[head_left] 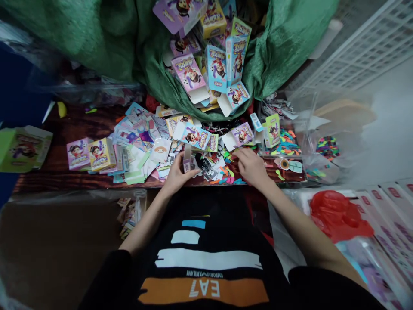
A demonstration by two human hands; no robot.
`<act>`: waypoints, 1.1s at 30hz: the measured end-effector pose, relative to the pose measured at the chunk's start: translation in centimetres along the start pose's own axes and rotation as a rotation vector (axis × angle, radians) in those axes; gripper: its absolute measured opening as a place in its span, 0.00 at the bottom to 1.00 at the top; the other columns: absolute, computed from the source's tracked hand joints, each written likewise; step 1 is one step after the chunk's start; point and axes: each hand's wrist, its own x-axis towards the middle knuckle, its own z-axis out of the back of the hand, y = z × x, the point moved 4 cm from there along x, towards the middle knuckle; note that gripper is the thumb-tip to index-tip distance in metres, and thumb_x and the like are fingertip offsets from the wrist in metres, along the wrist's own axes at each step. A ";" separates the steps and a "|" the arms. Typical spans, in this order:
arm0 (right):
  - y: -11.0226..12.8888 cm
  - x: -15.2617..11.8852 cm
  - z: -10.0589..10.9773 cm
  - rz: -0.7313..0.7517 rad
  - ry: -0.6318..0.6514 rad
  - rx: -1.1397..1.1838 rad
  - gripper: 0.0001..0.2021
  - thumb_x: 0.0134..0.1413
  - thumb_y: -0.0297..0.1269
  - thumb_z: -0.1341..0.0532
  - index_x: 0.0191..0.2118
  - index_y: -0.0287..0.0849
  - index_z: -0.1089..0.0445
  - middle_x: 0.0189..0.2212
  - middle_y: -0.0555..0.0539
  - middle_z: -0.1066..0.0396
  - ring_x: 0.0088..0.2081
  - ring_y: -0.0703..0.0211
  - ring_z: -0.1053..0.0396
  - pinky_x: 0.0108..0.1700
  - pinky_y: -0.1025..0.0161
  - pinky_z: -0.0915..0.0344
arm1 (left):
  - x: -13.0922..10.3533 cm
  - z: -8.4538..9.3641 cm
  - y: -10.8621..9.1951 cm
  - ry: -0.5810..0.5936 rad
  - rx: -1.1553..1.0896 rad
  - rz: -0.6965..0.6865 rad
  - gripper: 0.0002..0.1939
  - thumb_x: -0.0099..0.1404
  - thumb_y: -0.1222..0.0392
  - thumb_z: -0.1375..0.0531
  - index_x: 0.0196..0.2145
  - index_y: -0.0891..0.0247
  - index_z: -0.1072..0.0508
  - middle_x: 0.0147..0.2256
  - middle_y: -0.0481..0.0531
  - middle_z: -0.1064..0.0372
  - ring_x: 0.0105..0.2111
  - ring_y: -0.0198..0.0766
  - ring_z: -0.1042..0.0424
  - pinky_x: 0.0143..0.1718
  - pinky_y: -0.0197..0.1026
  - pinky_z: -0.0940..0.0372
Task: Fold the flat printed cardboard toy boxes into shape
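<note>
Our left hand (177, 175) holds a small box (187, 164) near the front edge of the desk (54, 172); our right hand (252, 167) bends its fingers beside loose colourful pieces (227, 173), and we cannot tell whether it grips anything. We judge the work partway: a yellow box (100, 155) at our left looks closed, the held one seems unfinished, and open-flapped boxes (238, 95) lie in the green sack (158, 79).

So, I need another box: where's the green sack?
The green sack is at the top middle of the head view, holding boxes, beyond the left hand and right hand.
</note>
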 end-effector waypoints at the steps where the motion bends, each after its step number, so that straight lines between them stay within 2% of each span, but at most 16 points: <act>1: 0.8 -0.8 0.0 0.060 -0.034 -0.008 0.16 0.64 0.29 0.49 0.49 0.38 0.27 0.46 0.36 0.27 0.48 0.46 0.34 0.50 0.52 0.36 | -0.3 0.2 -0.2 -0.004 -0.014 0.003 0.34 0.50 0.50 0.29 0.52 0.62 0.33 0.48 0.57 0.27 0.47 0.49 0.26 0.49 0.48 0.31; 4: 2.7 -1.9 -1.2 0.278 0.001 -0.049 0.17 0.65 0.37 0.44 0.56 0.40 0.29 0.56 0.35 0.32 0.57 0.42 0.40 0.55 0.48 0.41 | -0.9 0.6 -0.6 -0.018 -0.063 0.028 0.33 0.51 0.50 0.30 0.52 0.62 0.32 0.50 0.59 0.27 0.49 0.50 0.26 0.49 0.48 0.30; 7: 2.0 -0.5 -2.7 0.320 0.078 -0.127 0.19 0.66 0.41 0.44 0.58 0.46 0.30 0.61 0.36 0.35 0.57 0.41 0.40 0.53 0.47 0.42 | -1.3 1.4 -1.2 -0.038 -0.097 0.051 0.35 0.50 0.49 0.30 0.53 0.63 0.32 0.50 0.60 0.27 0.48 0.50 0.25 0.46 0.47 0.28; 9: 0.9 1.2 -3.2 0.284 0.086 -0.200 0.17 0.66 0.41 0.45 0.56 0.46 0.28 0.61 0.36 0.35 0.52 0.41 0.38 0.50 0.47 0.41 | -1.5 2.5 -1.6 -0.085 -0.118 0.059 0.36 0.50 0.49 0.30 0.53 0.64 0.32 0.51 0.61 0.27 0.48 0.50 0.25 0.45 0.47 0.28; 12: 0.0 3.2 -3.0 0.287 0.050 -0.276 0.16 0.67 0.38 0.46 0.52 0.42 0.26 0.58 0.34 0.31 0.48 0.41 0.36 0.46 0.48 0.40 | -2.2 5.0 -1.9 -0.224 -0.138 0.060 0.34 0.49 0.49 0.30 0.51 0.65 0.30 0.51 0.61 0.26 0.49 0.50 0.25 0.48 0.47 0.29; 15: 0.1 3.4 -2.1 0.321 0.018 -0.257 0.15 0.65 0.33 0.46 0.50 0.39 0.25 0.54 0.33 0.29 0.48 0.41 0.35 0.45 0.49 0.38 | -3.3 7.4 -1.3 -0.340 -0.126 0.097 0.30 0.48 0.49 0.30 0.46 0.67 0.28 0.47 0.61 0.24 0.47 0.48 0.24 0.49 0.47 0.31; 18: 0.5 2.7 -0.6 0.312 0.006 -0.148 0.15 0.62 0.28 0.47 0.47 0.38 0.25 0.48 0.35 0.26 0.47 0.43 0.34 0.45 0.50 0.36 | -4.4 8.7 -0.5 -0.363 -0.074 0.147 0.26 0.48 0.49 0.31 0.43 0.65 0.28 0.41 0.56 0.23 0.40 0.45 0.24 0.44 0.45 0.30; 21: 1.8 2.4 1.4 0.229 -0.053 -0.031 0.16 0.62 0.27 0.49 0.45 0.40 0.25 0.40 0.39 0.24 0.44 0.46 0.32 0.44 0.51 0.34 | -5.2 9.1 0.0 -0.335 -0.040 0.172 0.23 0.49 0.50 0.32 0.40 0.63 0.28 0.36 0.52 0.23 0.35 0.42 0.25 0.38 0.42 0.30; 24: 5.2 3.4 2.0 0.222 -0.113 0.024 0.16 0.63 0.28 0.48 0.52 0.42 0.28 0.44 0.40 0.25 0.46 0.46 0.32 0.47 0.49 0.33 | -5.4 8.8 0.0 -0.300 -0.045 0.178 0.23 0.47 0.50 0.31 0.38 0.63 0.29 0.36 0.52 0.25 0.34 0.41 0.26 0.37 0.42 0.32; 27: 9.3 5.4 0.0 0.351 -0.016 0.001 0.24 0.60 0.31 0.41 0.62 0.42 0.36 0.60 0.35 0.36 0.60 0.39 0.41 0.56 0.43 0.39 | -5.3 8.3 -0.5 -0.313 -0.018 0.161 0.24 0.47 0.50 0.31 0.40 0.63 0.30 0.37 0.52 0.26 0.36 0.41 0.27 0.40 0.41 0.33; 28: 10.2 6.0 -0.8 0.387 0.030 -0.020 0.28 0.57 0.30 0.40 0.64 0.41 0.38 0.62 0.34 0.38 0.63 0.37 0.44 0.58 0.41 0.40 | -5.3 8.2 -0.7 -0.321 -0.010 0.155 0.25 0.47 0.50 0.31 0.40 0.63 0.31 0.37 0.52 0.26 0.36 0.41 0.28 0.40 0.41 0.33; 31: 11.2 7.2 -2.4 0.414 0.103 -0.040 0.31 0.54 0.27 0.38 0.65 0.37 0.40 0.59 0.31 0.37 0.61 0.35 0.42 0.58 0.40 0.41 | -5.4 8.0 -1.0 -0.322 0.003 0.143 0.27 0.48 0.49 0.32 0.43 0.63 0.31 0.39 0.52 0.27 0.37 0.41 0.28 0.39 0.41 0.33; 33: 10.8 7.5 -1.8 0.381 0.066 0.029 0.31 0.56 0.31 0.39 0.66 0.37 0.42 0.56 0.31 0.35 0.57 0.37 0.39 0.57 0.41 0.39 | -5.5 8.0 -1.0 -0.304 0.021 0.136 0.27 0.49 0.49 0.33 0.44 0.63 0.31 0.40 0.53 0.26 0.38 0.43 0.28 0.41 0.42 0.33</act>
